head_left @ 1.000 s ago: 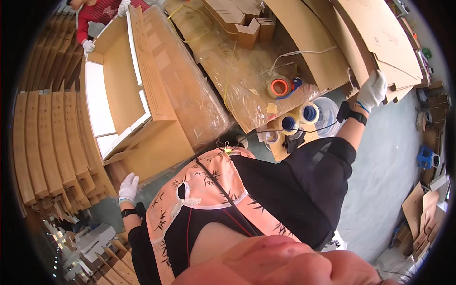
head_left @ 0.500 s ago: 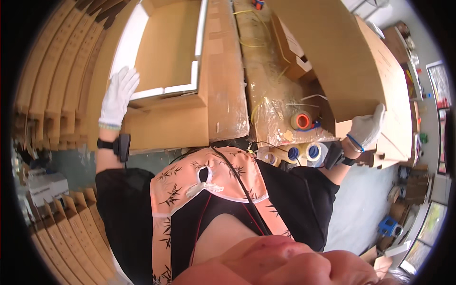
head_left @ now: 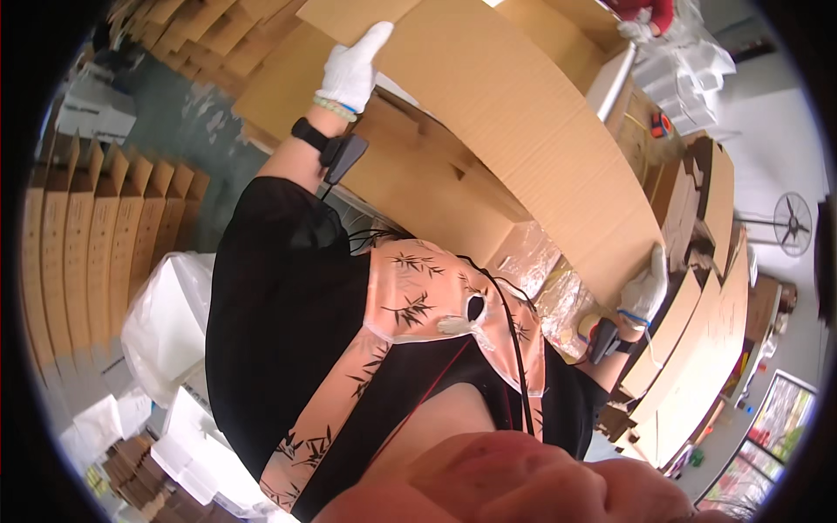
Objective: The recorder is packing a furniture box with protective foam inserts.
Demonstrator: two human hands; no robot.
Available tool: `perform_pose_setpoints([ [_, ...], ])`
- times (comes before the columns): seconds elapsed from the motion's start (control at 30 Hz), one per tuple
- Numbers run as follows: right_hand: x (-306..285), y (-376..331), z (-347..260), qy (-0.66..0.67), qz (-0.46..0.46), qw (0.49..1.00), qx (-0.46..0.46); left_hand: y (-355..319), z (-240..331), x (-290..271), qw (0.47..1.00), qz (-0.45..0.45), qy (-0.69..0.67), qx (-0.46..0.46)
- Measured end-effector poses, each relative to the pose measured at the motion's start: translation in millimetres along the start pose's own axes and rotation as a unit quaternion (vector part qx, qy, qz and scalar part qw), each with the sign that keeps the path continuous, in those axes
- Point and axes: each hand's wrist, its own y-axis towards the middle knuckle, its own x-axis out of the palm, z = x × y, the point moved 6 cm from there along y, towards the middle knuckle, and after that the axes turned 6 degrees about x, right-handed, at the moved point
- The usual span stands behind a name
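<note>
A long brown cardboard sheet (head_left: 532,131) slants in front of me, from the upper left down to the right. At its left end, my left hand (head_left: 351,71) in a white glove is closed on the edge. My right hand (head_left: 647,292), gloved too, grips the lower right end; its fingers are partly hidden. Beneath the sheet stands an open cardboard box (head_left: 418,166), its flaps spread toward me. A white foam strip (head_left: 615,83) shows along the box's far side, while the sheet covers most of the inside.
Folded cartons (head_left: 96,235) stand in a row at left, with more stacks (head_left: 697,349) at right. A co-worker's gloved hand (head_left: 641,30) and red sleeve appear at the far right, beside white wrapped packs (head_left: 689,65). A tape dispenser (head_left: 661,125) lies on the table. A fan (head_left: 792,222) is farther right.
The cardboard sheet has come from the right-hand side to over the box. My left hand has left the box's foam edge and taken the sheet's left end. My view has turned.
</note>
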Motion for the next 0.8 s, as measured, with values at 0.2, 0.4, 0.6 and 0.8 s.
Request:
perform_pose_setpoints([
  [0.2,33,0,-59,0.706,-0.194,0.681,0.015,9,-42,-3,0.866,0.168,-0.444,-0.156],
  [0.4,89,31,-56,0.595,0.018,0.799,0.088,6,-11,11,0.861,0.14,-0.462,-0.163],
  [0.6,88,51,-14,0.516,0.073,0.845,0.117,25,3,32,0.867,0.072,-0.461,-0.175],
  [0.8,81,47,-44,-0.269,-0.04,0.96,0.072,56,53,29,0.981,-0.019,-0.104,0.163],
])
